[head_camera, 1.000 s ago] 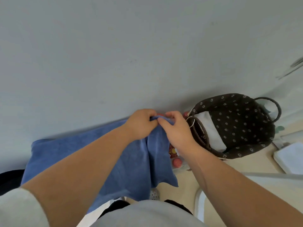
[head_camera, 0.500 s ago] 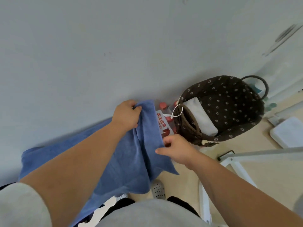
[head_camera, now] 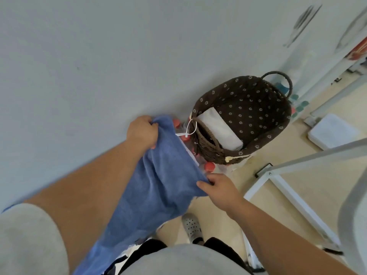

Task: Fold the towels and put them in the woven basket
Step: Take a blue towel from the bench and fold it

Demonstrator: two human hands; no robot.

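A blue towel (head_camera: pixel 156 187) hangs doubled in front of me, stretched between both hands. My left hand (head_camera: pixel 142 132) grips its upper corner near the wall. My right hand (head_camera: pixel 220 188) pinches the lower right edge. The woven basket (head_camera: pixel 208 149), lined with dark brown flowered cloth, stands on the floor to the right of the towel. A folded white towel (head_camera: pixel 218 129) lies inside it against the near wall. The towel's lower end is hidden behind my left arm and body.
Bottles with red caps (head_camera: pixel 209 166) stand between the towel and the basket. A white metal frame (head_camera: pixel 294 199) runs along the right. A white flat object (head_camera: pixel 333 131) lies on the floor beyond the basket. My shoe (head_camera: pixel 191 226) is on the beige floor below.
My hands, together at the towel's top corner a second ago, have separated. The right hand slid down along the edge to the lower corner while the left kept the top. The view shifted left.
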